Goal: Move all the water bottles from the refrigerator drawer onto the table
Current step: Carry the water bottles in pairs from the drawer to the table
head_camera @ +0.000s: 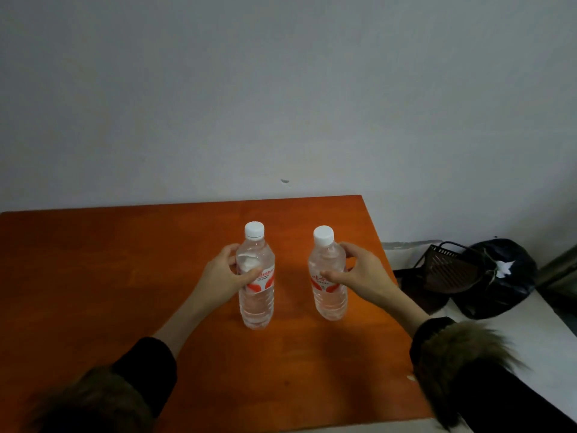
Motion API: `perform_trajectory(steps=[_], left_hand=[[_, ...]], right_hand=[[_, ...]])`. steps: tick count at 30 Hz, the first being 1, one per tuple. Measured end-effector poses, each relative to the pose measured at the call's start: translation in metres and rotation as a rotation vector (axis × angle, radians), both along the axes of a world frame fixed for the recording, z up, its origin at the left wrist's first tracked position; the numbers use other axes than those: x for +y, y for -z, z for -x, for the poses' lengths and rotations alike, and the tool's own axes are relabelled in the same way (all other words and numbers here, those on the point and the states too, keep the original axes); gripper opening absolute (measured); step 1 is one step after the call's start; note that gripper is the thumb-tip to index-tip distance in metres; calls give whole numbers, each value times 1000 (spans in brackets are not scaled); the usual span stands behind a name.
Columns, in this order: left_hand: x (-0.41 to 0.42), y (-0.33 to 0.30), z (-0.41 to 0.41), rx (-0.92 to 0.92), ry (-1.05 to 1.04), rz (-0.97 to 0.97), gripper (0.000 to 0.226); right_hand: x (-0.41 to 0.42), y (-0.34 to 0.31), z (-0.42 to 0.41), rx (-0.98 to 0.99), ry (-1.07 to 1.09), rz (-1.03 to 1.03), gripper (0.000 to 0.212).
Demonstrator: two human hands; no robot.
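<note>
- Your left hand (223, 276) wraps the left water bottle (256, 276) at label height, thumb across the front of the red-and-white label, fingers (230, 249) curled round the far side: a closed grasp on the bottle.
- Your right hand (359, 273) holds the right water bottle (327, 276) the same way, thumb lying over its label and fingers (349, 246) hooked behind the shoulder of the bottle, grasping it.
- Both bottles stand upright on the orange wooden desk (125, 276), bases on the surface, white caps on, clear water inside. They sit side by side near the middle of the desk, apart from each other with bare wood between them.
- The left bottle stands slightly nearer to you than the right one.
- Your forearms reach in from the lower corners, bare at the wrist, with dark sleeves trimmed in brown fur: the left cuff (103, 398) at the bottom left, the right cuff (459, 354) over the desk's right edge.
- The desk's far edge meets a plain pale wall (281, 89), which carries one small dark mark just above the desk.
- To the right of the desk, on the pale floor (530, 339), lie a dark slatted basket (446, 270) and, just beside it, a tied black plastic bag (499, 276).
</note>
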State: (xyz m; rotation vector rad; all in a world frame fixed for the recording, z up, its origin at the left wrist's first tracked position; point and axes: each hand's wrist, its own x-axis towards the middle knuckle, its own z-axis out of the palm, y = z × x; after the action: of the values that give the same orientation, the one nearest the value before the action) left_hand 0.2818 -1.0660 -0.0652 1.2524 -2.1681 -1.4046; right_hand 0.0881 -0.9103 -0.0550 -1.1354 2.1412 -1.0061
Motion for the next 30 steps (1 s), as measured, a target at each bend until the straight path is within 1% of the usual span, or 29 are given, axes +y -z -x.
perform_trajectory(steps=[3,7,9,13,15,19,24,27,30], left_hand=[[-45,10,11,18,60,-1,71],[-94,24,28,31,124,22,70],[-115,30,36,7,154,42,72],[-140,37,48,34,199,-18,72],[-149,40,52,40,221,-39,72],[-160,46,58,54,205,-72,73],[-165,51,65,100,224,-122,72],[-167,52,65,102,266,-156,74],[-166,56,62,120,281,-208,77]], right_hand=[[-45,12,6,-70,21,-29,51],[-96,25,20,-110,-4,-54,48],[-116,30,26,-145,-11,-49,50],[-149,41,38,-184,-43,-62,59],[-159,45,42,-191,-56,-71,63],[-172,45,49,-223,-85,-63,56],[-184,44,53,-265,-123,-93,56],[-184,46,54,-310,-97,-130,65],[-181,51,52,-397,-86,-136,76]])
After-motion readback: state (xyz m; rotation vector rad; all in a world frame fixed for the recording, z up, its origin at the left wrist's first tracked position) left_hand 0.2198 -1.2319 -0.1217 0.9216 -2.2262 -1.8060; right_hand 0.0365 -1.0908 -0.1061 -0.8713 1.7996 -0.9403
